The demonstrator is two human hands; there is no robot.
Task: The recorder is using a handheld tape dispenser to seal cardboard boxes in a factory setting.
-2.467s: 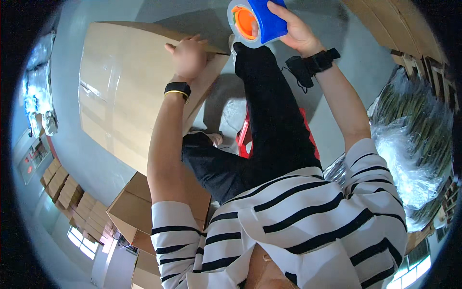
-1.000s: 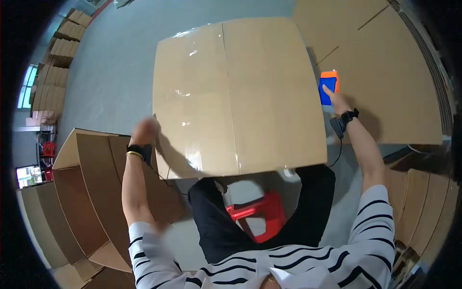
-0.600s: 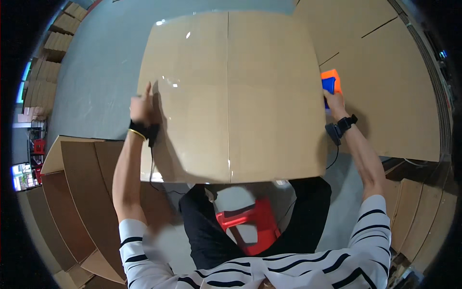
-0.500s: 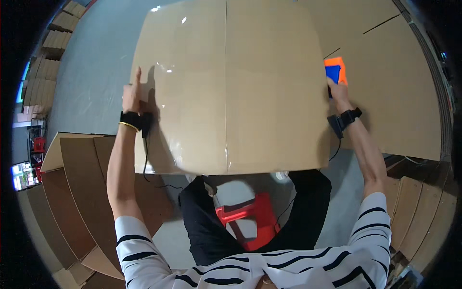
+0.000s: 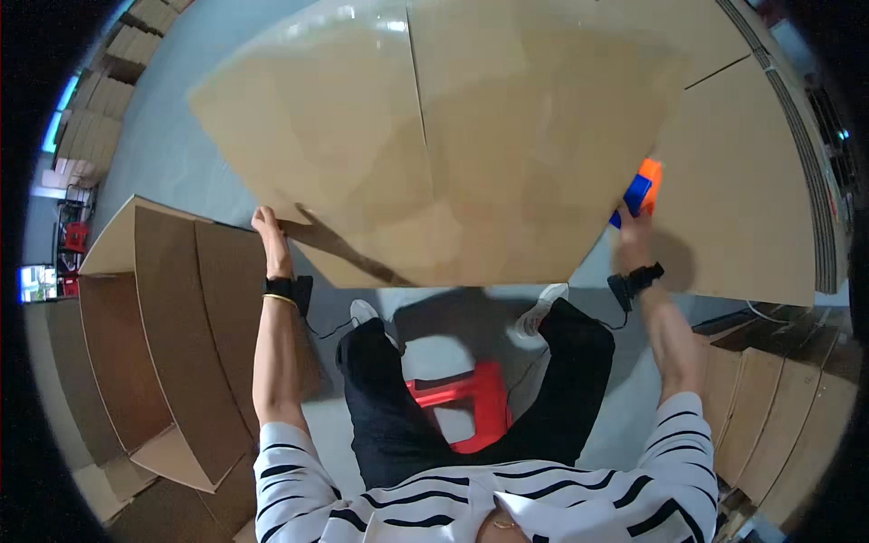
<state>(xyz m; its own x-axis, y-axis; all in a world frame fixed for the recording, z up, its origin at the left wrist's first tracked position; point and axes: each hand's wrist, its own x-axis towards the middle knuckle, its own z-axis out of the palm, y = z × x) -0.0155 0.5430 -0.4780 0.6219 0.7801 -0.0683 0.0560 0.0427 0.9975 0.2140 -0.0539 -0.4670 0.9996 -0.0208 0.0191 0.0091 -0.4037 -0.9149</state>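
A large flattened cardboard box (image 5: pixel 434 172) with a seam down its middle is tilted in front of me, its narrow edge above my feet. My left hand (image 5: pixel 270 231) is closed at its left edge, gripping the cardboard. At the right edge, my right hand (image 5: pixel 635 231) is closed around a blue and orange hand tool (image 5: pixel 641 192); the tool's exact kind does not show. Whether the right fingers also hold the cardboard is hidden. Both wrists wear black bands with small devices on cables.
Stacked flat cardboard (image 5: pixel 742 181) lies to the right. An open cardboard box (image 5: pixel 172 335) stands at the left, and more folded cardboard (image 5: pixel 769 407) at lower right. A red stool (image 5: pixel 489 407) is between my legs. Further stacks (image 5: pixel 100 109) line the far left.
The flattened box has tilted, and its near edge has risen away from my body. My left hand has moved down and right; my right hand, with the tool, has moved slightly lower.
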